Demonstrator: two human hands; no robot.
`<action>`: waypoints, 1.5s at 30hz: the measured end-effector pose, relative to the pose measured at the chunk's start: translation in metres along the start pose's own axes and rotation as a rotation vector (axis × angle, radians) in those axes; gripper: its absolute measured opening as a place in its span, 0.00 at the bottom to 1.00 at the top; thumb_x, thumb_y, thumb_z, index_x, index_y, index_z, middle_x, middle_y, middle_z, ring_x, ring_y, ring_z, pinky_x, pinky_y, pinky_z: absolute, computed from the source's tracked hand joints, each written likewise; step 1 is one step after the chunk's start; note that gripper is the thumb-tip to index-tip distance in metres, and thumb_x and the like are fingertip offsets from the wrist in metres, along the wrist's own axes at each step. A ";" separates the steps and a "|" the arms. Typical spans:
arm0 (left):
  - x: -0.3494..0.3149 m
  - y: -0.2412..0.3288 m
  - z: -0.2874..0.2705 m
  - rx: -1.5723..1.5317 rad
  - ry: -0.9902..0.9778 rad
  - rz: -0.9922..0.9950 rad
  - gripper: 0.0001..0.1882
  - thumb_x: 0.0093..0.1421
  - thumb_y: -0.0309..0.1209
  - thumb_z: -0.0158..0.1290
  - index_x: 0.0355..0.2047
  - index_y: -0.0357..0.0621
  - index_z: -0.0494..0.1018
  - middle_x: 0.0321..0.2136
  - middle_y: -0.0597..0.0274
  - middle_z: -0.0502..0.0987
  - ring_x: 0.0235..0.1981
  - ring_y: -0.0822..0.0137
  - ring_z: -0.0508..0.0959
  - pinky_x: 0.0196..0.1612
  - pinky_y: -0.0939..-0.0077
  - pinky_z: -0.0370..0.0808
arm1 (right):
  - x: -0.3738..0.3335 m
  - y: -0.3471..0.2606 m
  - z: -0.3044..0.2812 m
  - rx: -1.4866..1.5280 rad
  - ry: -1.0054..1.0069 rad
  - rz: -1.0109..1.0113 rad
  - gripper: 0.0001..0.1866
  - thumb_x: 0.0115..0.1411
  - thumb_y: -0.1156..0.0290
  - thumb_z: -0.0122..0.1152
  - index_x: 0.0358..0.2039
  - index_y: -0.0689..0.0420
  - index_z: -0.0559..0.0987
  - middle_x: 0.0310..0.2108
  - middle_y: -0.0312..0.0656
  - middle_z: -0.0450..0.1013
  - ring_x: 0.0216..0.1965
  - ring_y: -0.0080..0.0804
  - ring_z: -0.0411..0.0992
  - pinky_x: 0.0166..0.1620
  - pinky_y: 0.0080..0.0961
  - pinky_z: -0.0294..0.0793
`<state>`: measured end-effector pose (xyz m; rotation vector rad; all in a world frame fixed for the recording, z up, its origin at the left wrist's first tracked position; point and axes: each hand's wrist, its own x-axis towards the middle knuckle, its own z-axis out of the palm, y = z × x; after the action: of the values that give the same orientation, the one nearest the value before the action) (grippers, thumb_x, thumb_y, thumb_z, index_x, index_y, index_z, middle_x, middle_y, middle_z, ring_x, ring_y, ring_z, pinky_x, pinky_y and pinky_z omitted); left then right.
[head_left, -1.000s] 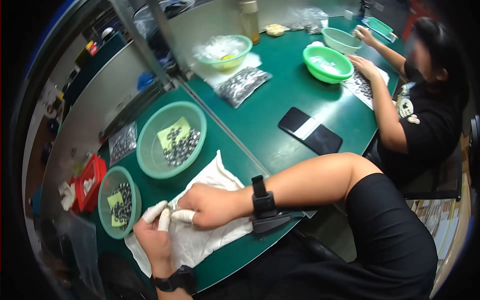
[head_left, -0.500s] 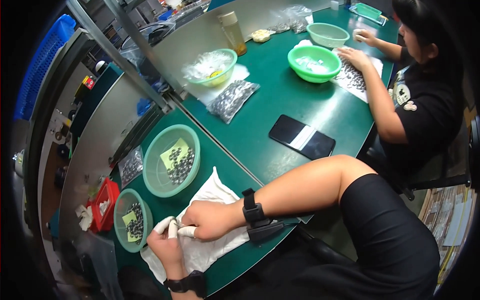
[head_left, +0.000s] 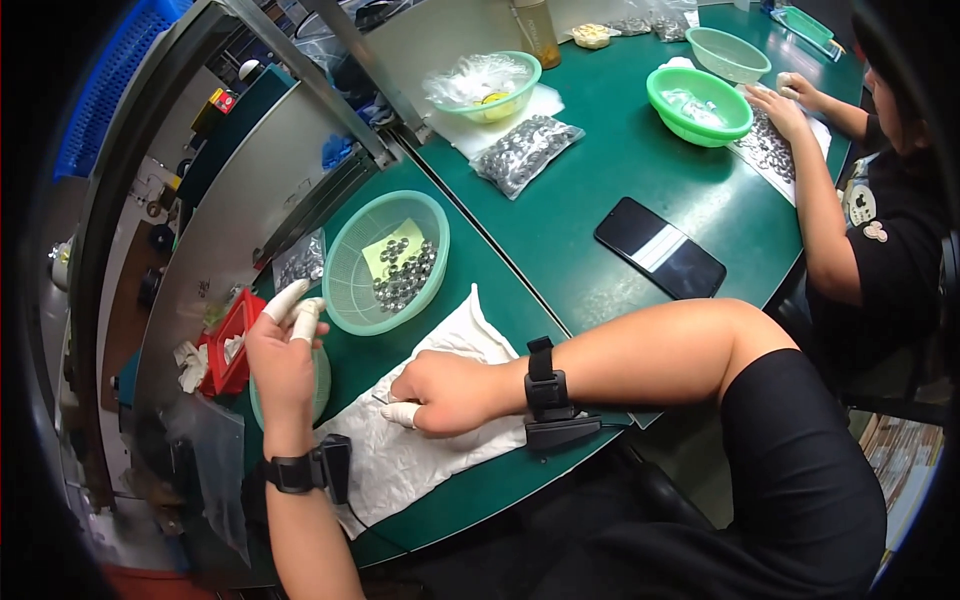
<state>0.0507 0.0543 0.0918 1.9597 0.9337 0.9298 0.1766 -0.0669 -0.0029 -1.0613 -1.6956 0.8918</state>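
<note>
White rubber cots cover the fingertips of both hands, and that is where the change shows. Half a second ago the left hand lay down on the white cloth just beside the right one, the covered fingertips of the two almost touching. Now it is lifted off the cloth and swung out to the person's left, its two covered fingers held straight and close together, pointing up toward the rim of the pale green basket. Whether it pinches anything between them I cannot tell; nothing shows. Under its palm sits a second, smaller green basket, mostly hidden by the hand.

The right hand is in its place on the cloth, curled into a loose fist with its covered fingertips pressed down; what lies under them is hidden.

By my reading, the two hands have parted after working together on the cloth, and the left one is now busy at the baskets.

The small metal parts lie in the pale green basket beside a yellow slip, just ahead of the left fingertips and near, not touching. The basket stands on the green counter, its near rim just beyond the cloth.
</note>
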 end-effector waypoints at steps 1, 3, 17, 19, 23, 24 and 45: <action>0.002 -0.004 -0.009 0.010 -0.002 -0.005 0.14 0.59 0.21 0.52 0.46 0.34 0.74 0.31 0.62 0.78 0.26 0.77 0.75 0.28 0.87 0.69 | -0.001 0.000 0.001 -0.011 -0.006 0.015 0.20 0.61 0.61 0.52 0.17 0.62 0.71 0.17 0.52 0.68 0.21 0.50 0.66 0.28 0.41 0.64; 0.006 -0.020 -0.037 0.164 0.002 -0.061 0.14 0.58 0.21 0.51 0.45 0.34 0.74 0.32 0.62 0.78 0.26 0.77 0.75 0.27 0.87 0.69 | -0.002 0.002 0.000 -0.020 0.012 -0.002 0.19 0.61 0.61 0.52 0.18 0.62 0.72 0.17 0.52 0.68 0.21 0.50 0.66 0.28 0.41 0.64; 0.019 -0.065 -0.093 0.736 -0.517 0.214 0.22 0.42 0.23 0.60 0.42 0.39 0.74 0.31 0.60 0.75 0.34 0.66 0.75 0.40 0.72 0.72 | 0.006 0.020 0.013 -0.016 0.045 -0.148 0.12 0.48 0.68 0.52 0.20 0.66 0.72 0.22 0.58 0.69 0.27 0.58 0.68 0.31 0.47 0.65; 0.016 -0.062 -0.090 0.669 -0.573 0.131 0.25 0.40 0.23 0.62 0.43 0.41 0.74 0.31 0.62 0.74 0.33 0.68 0.73 0.37 0.74 0.72 | 0.007 0.016 0.014 -0.027 0.058 -0.099 0.11 0.47 0.69 0.52 0.19 0.66 0.73 0.21 0.59 0.69 0.26 0.58 0.68 0.31 0.47 0.65; 0.018 -0.084 -0.092 0.738 -0.622 0.145 0.18 0.46 0.23 0.61 0.40 0.39 0.75 0.31 0.64 0.76 0.27 0.73 0.73 0.31 0.81 0.71 | 0.006 0.019 0.014 0.035 0.100 -0.066 0.11 0.44 0.70 0.53 0.19 0.67 0.74 0.18 0.56 0.70 0.21 0.52 0.69 0.28 0.43 0.66; 0.019 -0.079 -0.091 0.786 -0.643 0.117 0.17 0.48 0.19 0.55 0.40 0.37 0.75 0.32 0.58 0.78 0.30 0.68 0.75 0.36 0.76 0.71 | 0.004 0.018 0.010 0.019 0.124 -0.052 0.11 0.44 0.70 0.53 0.19 0.67 0.74 0.18 0.56 0.70 0.21 0.52 0.69 0.28 0.43 0.66; -0.003 -0.058 -0.108 0.852 -0.475 0.000 0.11 0.54 0.24 0.58 0.35 0.28 0.75 0.27 0.55 0.80 0.29 0.68 0.75 0.38 0.74 0.73 | -0.004 0.003 0.005 0.082 0.033 -0.001 0.17 0.53 0.65 0.53 0.16 0.66 0.71 0.14 0.50 0.68 0.18 0.43 0.65 0.25 0.39 0.63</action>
<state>-0.0574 0.1121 0.0898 2.7024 1.1358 -0.0092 0.1739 -0.0703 -0.0087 -1.0148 -1.6182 0.9303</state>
